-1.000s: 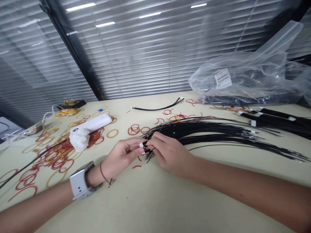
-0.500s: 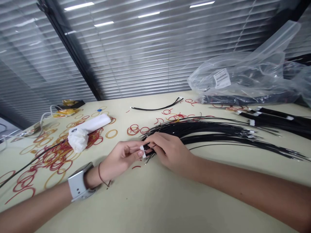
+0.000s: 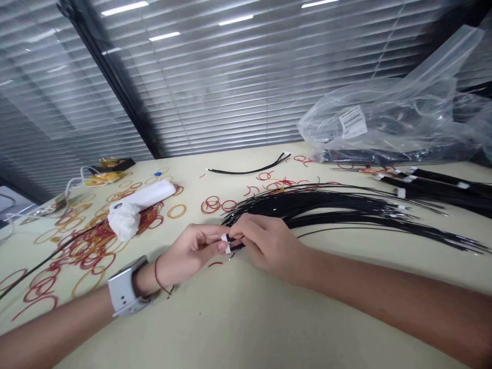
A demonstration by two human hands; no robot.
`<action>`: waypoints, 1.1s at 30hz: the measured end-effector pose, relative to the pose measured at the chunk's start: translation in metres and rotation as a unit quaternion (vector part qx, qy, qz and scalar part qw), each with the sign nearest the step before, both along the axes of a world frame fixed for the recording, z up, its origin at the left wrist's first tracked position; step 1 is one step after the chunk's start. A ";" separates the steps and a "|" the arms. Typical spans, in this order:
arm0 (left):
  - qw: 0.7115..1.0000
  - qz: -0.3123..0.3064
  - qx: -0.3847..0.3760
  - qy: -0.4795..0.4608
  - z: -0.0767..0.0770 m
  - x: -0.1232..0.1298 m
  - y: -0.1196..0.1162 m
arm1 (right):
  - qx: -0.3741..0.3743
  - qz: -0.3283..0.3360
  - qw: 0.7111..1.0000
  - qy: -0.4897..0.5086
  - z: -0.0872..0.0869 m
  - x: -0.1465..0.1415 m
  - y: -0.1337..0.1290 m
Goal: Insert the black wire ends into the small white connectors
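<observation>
A small white connector [image 3: 226,244] is pinched between the thumb and fingers of my left hand [image 3: 198,249]. My right hand [image 3: 269,245] is closed on the short black wires that run out of the connector's right side; its fingertips nearly meet those of my left hand. Just behind and right of my hands, a large bundle of black wires [image 3: 330,205] with metal-tipped ends fans out across the table. Farther back lies one separate black cable [image 3: 246,172] with a white connector at its right end.
Red and yellow rubber bands [image 3: 92,246] are scattered on the left around a white roll-shaped object [image 3: 149,197]. A clear plastic bag [image 3: 384,118] stands at the back right, near more black cables [image 3: 442,189]. Window blinds rise behind the table [image 3: 246,328].
My right hand's fingers have closed in nearer the connector, and its knuckles sit slightly lower. My left hand keeps its hold on the connector.
</observation>
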State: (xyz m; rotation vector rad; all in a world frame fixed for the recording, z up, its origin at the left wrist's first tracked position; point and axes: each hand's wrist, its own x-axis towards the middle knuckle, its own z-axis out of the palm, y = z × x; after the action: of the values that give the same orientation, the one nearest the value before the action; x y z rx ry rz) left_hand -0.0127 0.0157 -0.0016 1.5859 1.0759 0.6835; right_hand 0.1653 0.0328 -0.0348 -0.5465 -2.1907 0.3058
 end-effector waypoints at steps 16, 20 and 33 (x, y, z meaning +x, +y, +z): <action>1.000 0.017 0.005 -0.019 -0.002 -0.003 0.008 | -0.040 -0.033 0.999 -0.017 0.006 -0.002 0.001; 0.999 0.023 0.005 -0.023 -0.003 -0.004 0.008 | -0.048 -0.028 0.998 -0.009 0.007 -0.001 0.001; 1.000 0.019 0.009 -0.001 -0.002 -0.003 0.007 | -0.098 -0.016 0.995 0.010 0.006 -0.001 0.000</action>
State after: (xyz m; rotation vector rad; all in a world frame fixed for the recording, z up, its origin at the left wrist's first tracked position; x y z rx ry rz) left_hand -0.0161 0.0222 -0.0034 1.5825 1.1043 0.7222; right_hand 0.1643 0.0329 -0.0283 -0.6823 -2.1425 0.5116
